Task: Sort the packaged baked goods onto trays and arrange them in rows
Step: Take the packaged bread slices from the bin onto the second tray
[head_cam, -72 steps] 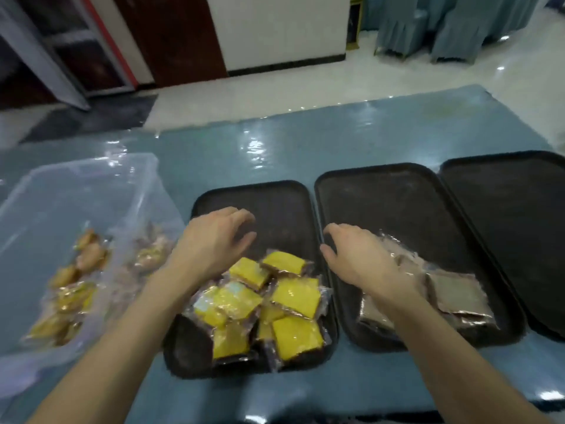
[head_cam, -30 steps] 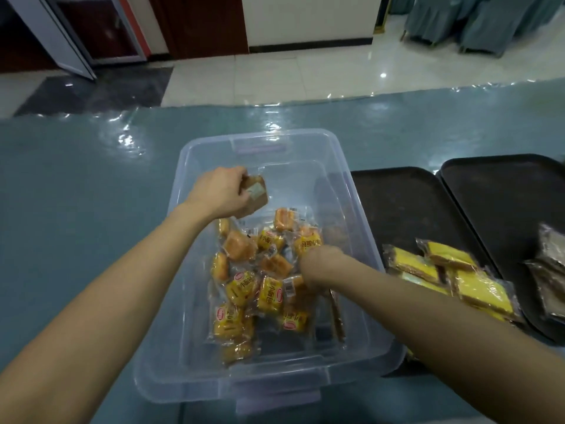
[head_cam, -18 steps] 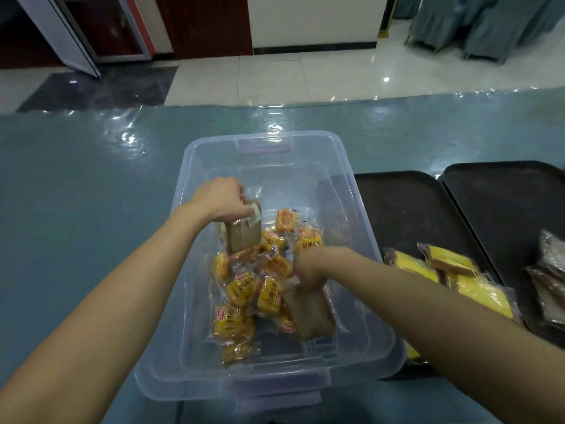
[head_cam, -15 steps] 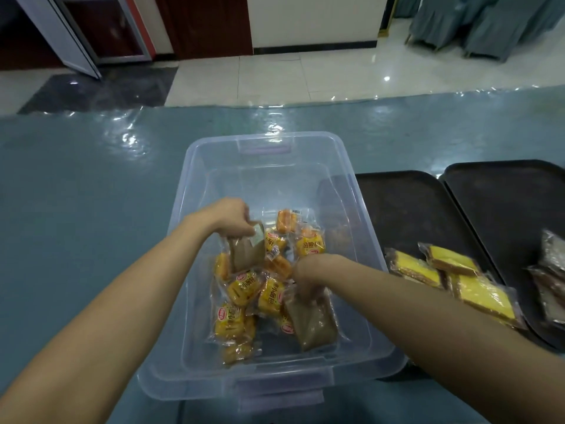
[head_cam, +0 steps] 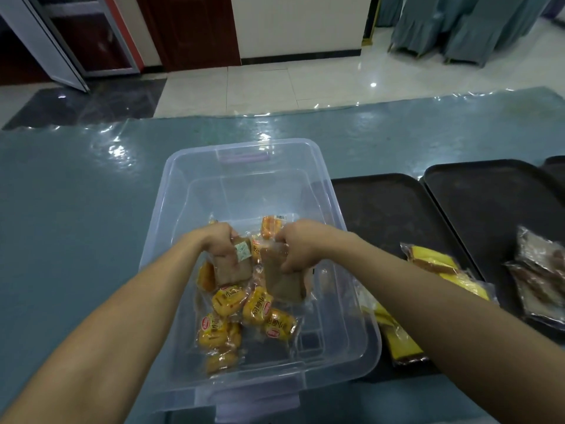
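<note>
A clear plastic bin (head_cam: 244, 160) stands before me with several orange-wrapped buns (head_cam: 241, 313) heaped in it. Both hands are inside the bin. My left hand (head_cam: 218, 241) grips a brown packaged cake (head_cam: 232, 269) with a small sachet showing. My right hand (head_cam: 301, 244) grips a second brown packaged cake (head_cam: 286, 284). To the right, a black tray (head_cam: 379, 203) holds yellow packaged cakes (head_cam: 440, 264). The farther black tray (head_cam: 489, 194) holds brown packaged cakes (head_cam: 538, 276).
The bin and trays rest on a glossy blue-grey table (head_cam: 76, 209). A third dark tray edge (head_cam: 555, 163) peeks in at far right. Beyond the table lie a tiled floor, a doorway and covered chairs (head_cam: 458, 29).
Both hands went from the trays into the bin and each took up a brown cake. Since half a second ago the right hand has lifted its cake up toward the left hand.
</note>
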Action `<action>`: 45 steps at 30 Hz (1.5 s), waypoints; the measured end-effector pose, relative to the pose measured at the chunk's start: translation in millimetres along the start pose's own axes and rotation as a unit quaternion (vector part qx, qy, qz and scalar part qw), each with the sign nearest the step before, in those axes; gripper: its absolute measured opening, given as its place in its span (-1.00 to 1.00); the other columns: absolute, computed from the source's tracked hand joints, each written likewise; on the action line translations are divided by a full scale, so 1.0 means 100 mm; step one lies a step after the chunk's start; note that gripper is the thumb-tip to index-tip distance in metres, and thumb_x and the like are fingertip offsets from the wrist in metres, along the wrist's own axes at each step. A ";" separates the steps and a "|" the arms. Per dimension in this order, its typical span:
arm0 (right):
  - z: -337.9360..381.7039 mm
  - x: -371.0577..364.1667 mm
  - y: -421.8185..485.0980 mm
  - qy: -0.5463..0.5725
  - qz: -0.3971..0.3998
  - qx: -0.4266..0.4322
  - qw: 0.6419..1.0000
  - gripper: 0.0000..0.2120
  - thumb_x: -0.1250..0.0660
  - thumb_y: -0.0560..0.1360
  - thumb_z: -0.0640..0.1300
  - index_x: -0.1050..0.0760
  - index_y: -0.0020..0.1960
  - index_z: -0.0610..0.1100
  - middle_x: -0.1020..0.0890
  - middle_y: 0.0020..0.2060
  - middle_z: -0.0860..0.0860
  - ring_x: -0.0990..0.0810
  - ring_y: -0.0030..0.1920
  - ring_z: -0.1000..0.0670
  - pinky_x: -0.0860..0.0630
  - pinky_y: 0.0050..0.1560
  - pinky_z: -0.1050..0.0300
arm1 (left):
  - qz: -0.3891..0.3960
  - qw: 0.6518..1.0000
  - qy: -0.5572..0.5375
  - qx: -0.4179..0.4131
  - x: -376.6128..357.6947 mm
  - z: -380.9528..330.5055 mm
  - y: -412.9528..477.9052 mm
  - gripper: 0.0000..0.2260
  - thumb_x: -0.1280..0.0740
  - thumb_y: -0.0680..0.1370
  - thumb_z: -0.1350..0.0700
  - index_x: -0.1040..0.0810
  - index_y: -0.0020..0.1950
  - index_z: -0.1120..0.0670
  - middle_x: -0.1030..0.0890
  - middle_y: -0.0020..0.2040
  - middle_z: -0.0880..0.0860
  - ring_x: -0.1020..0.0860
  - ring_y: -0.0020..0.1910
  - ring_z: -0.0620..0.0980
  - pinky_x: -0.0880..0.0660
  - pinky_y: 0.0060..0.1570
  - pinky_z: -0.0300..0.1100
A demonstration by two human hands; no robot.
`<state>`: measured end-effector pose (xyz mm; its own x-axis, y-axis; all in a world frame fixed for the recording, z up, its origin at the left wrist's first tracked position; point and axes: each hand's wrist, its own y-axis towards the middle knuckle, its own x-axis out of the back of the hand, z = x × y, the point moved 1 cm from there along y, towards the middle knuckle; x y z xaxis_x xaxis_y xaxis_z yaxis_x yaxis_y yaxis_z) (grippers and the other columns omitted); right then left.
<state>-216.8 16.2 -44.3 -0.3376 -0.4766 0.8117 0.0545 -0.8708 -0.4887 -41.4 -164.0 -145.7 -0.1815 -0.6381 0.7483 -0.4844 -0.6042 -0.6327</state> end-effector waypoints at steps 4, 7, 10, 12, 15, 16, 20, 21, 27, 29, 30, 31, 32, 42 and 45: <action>-0.14 0.36 -0.28 0.096 -0.083 0.004 0.992 -0.78 -0.56 0.52 -0.06 -0.57 0.05 -0.07 -0.62 -0.11 0.02 -0.60 -0.14 0.02 -0.53 -0.24 0.16 | -0.026 0.997 -0.074 0.017 0.02 0.04 -0.14 -0.64 -0.79 0.25 0.03 -0.71 -0.16 0.14 -0.65 -0.26 -0.03 -0.60 -0.24 -0.02 -0.53 -0.22 -0.15; -0.30 0.53 -0.52 0.199 -0.140 0.023 0.970 -0.77 -0.60 0.49 -0.07 -0.61 0.02 -0.11 -0.67 -0.13 -0.04 -0.64 -0.21 0.05 -0.53 -0.28 0.18 | -0.068 0.990 -0.120 0.033 0.09 0.03 -0.39 -0.63 -0.79 0.25 0.02 -0.62 -0.25 0.07 -0.64 -0.29 0.00 -0.60 -0.28 -0.01 -0.50 -0.21 -0.14; -0.52 0.69 -0.80 0.272 -0.215 0.050 0.936 -0.74 -0.65 0.46 -0.03 -0.64 0.03 -0.08 -0.71 -0.09 0.00 -0.69 -0.13 0.06 -0.61 -0.14 0.07 | -0.150 0.968 -0.199 0.027 0.32 -0.09 -0.75 -0.69 -0.79 0.27 0.07 -0.71 -0.24 0.12 -0.73 -0.28 0.02 -0.71 -0.25 0.04 -0.63 -0.14 -0.10; -0.74 0.77 -0.99 0.327 -0.269 0.051 0.905 -0.66 -0.67 0.45 -0.02 -0.66 0.11 -0.13 -0.71 -0.02 0.05 -0.69 -0.03 0.06 -0.63 0.00 -0.03 | -0.221 0.940 -0.261 0.000 0.54 -0.30 -1.03 -0.73 -0.79 0.30 0.10 -0.77 -0.15 0.09 -0.79 -0.18 0.03 -0.77 -0.11 0.08 -0.72 0.03 0.01; -1.26 0.83 -1.24 0.420 -0.334 0.051 0.842 -0.65 -0.70 0.42 0.02 -0.69 0.11 -0.08 -0.77 0.00 0.05 -0.75 0.06 -0.04 -0.67 0.19 -0.10 | -0.323 0.899 -0.294 -0.045 0.86 -0.88 -1.44 -0.73 -0.75 0.37 0.08 -0.79 -0.01 0.02 -0.81 -0.08 -0.05 -0.77 -0.01 -0.02 -0.69 0.11 -0.02; -1.47 0.83 -1.34 0.454 -0.345 0.053 0.819 -0.68 -0.70 0.43 0.00 -0.71 0.09 -0.07 -0.79 -0.01 0.01 -0.77 0.04 -0.03 -0.69 0.21 -0.10 | -0.346 0.886 -0.301 -0.067 0.93 -1.13 -1.53 -0.73 -0.74 0.38 0.07 -0.78 0.02 0.00 -0.80 -0.08 -0.09 -0.76 -0.02 -0.09 -0.68 0.10 -0.07; -2.38 0.64 -1.81 0.514 -0.367 0.023 0.775 -0.74 -0.65 0.49 -0.02 -0.71 0.10 -0.10 -0.80 0.00 -0.05 -0.76 -0.03 0.03 -0.64 0.13 0.03 | -0.375 0.855 -0.326 -0.148 0.91 -2.36 -1.69 -0.80 -0.67 0.48 0.11 -0.72 0.02 -0.04 -0.76 -0.14 -0.27 -0.70 -0.15 -0.32 -0.61 -0.08 -0.34; -2.64 0.54 -1.93 0.517 -0.369 0.005 0.772 -0.75 -0.63 0.50 -0.01 -0.71 0.10 -0.09 -0.80 -0.01 -0.03 -0.76 0.00 0.00 -0.64 0.14 0.01 | -0.363 0.855 -0.333 -0.163 0.84 -2.70 -1.68 -0.81 -0.65 0.50 0.12 -0.71 0.03 -0.04 -0.76 -0.14 -0.28 -0.70 -0.15 -0.32 -0.59 -0.11 -0.39; -4.05 -0.43 -2.66 0.552 -0.365 -0.132 0.738 -0.85 -0.53 0.58 -0.05 -0.63 -0.04 -0.11 -0.67 -0.21 0.06 -0.61 -0.17 0.05 -0.56 -0.09 0.12 | -0.249 0.876 -0.364 -0.196 -0.03 -4.39 -0.94 -0.88 -0.60 0.56 0.19 -0.70 -0.01 0.02 -0.71 -0.29 -0.27 -0.64 -0.29 -0.35 -0.49 -0.23 -0.48; -4.46 -0.75 -2.93 0.561 -0.361 -0.185 0.722 -0.83 -0.50 0.61 -0.10 -0.60 0.00 -0.19 -0.59 -0.21 0.02 -0.53 -0.22 0.05 -0.47 -0.22 0.26 | -0.214 0.873 -0.395 -0.191 -0.37 -4.81 -0.66 -0.86 -0.61 0.56 0.10 -0.74 0.08 0.04 -0.79 -0.14 -0.15 -0.75 -0.15 -0.21 -0.57 -0.19 -0.40; -4.68 -0.89 -3.07 0.570 -0.351 -0.212 0.712 -0.81 -0.51 0.61 -0.08 -0.59 0.01 -0.20 -0.60 -0.20 0.00 -0.55 -0.23 0.05 -0.49 -0.21 0.26 | -0.191 0.871 -0.413 -0.186 -0.52 -5.01 -0.53 -0.82 -0.61 0.56 0.08 -0.75 0.13 0.06 -0.81 -0.08 -0.07 -0.78 -0.09 -0.10 -0.62 -0.16 -0.33; -4.88 -0.98 -3.20 0.583 -0.348 -0.231 0.697 -0.78 -0.52 0.60 -0.03 -0.58 -0.02 -0.17 -0.60 -0.20 0.00 -0.57 -0.23 0.03 -0.54 -0.19 0.17 | -0.166 0.866 -0.436 -0.182 -0.65 -5.21 -0.45 -0.80 -0.61 0.56 0.07 -0.75 0.15 0.07 -0.81 -0.04 0.00 -0.79 -0.05 -0.02 -0.68 -0.13 -0.25; -5.06 -1.03 -3.33 0.591 -0.350 -0.245 0.684 -0.72 -0.54 0.56 0.03 -0.55 -0.04 -0.15 -0.60 -0.21 -0.01 -0.58 -0.23 0.00 -0.56 -0.18 0.07 | -0.147 0.865 -0.444 -0.181 -0.75 -5.39 -0.35 -0.78 -0.61 0.56 0.06 -0.75 0.16 0.08 -0.81 -0.02 0.03 -0.80 -0.03 0.03 -0.72 -0.06 -0.14; -6.24 -0.98 -3.55 0.517 -0.283 -0.374 0.716 -0.54 -0.50 0.53 0.29 -0.64 -0.02 -0.13 -0.74 -0.10 -0.03 -0.72 -0.11 -0.02 -0.67 -0.12 -0.05 | -0.240 0.888 -0.268 -0.285 -0.90 -6.81 0.51 -0.68 -0.59 0.55 -0.12 -0.72 0.24 -0.03 -0.70 0.11 -0.13 -0.68 0.00 -0.17 -0.62 0.03 -0.24; -6.37 -0.98 -3.61 0.442 -0.295 -0.413 0.739 -0.39 -0.32 0.57 0.44 -0.57 -0.16 -0.14 -0.69 -0.19 0.01 -0.67 -0.15 -0.02 -0.54 -0.16 0.01 | -0.306 0.883 -0.028 -0.353 -1.02 -7.15 0.69 -0.59 -0.50 0.55 -0.25 -0.69 0.29 -0.06 -0.58 0.28 -0.07 -0.63 0.10 -0.04 -0.63 0.08 -0.03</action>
<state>-802.0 454.0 -151.7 -0.5754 0.5410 0.6134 -0.8172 -0.3499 -0.4579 -668.2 200.6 -123.0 0.3335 -0.3295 0.8833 -0.8939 -0.4083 0.1852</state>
